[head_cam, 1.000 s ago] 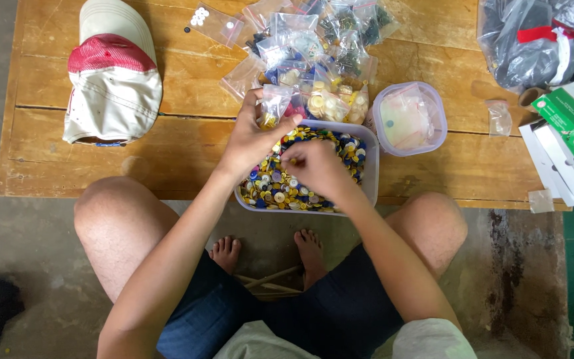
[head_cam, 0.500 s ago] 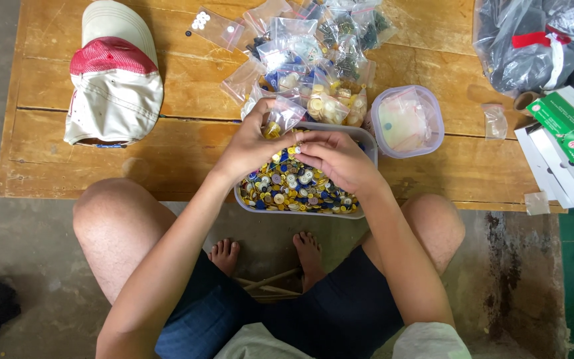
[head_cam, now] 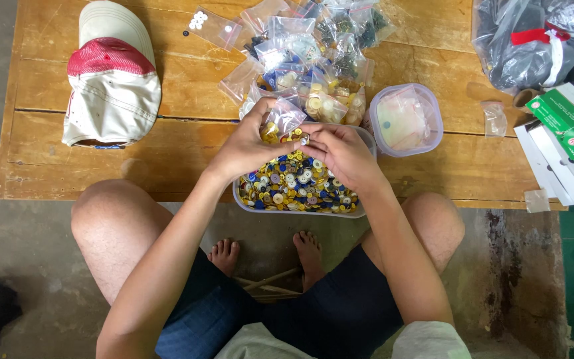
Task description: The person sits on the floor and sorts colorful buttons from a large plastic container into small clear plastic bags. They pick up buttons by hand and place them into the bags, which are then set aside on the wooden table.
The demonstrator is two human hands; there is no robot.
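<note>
A second ago the right hand (head_cam: 343,154) was down in the tub (head_cam: 365,211) of mixed buttons (head_cam: 297,186); now it has risen to the small clear bag (head_cam: 282,119) the left hand (head_cam: 250,143) grips above the tub's far edge — fingers pinched at the bag's mouth, so a button seems to be going in. Right of them, a round lidded tub (head_cam: 433,126) holds more bags.

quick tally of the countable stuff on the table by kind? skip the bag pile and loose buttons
Caps: 1
Clear tubs: 2, button tub and round tub
Bags in hand: 1, small bag in the left hand, right hand at its mouth
Total: 4
</note>
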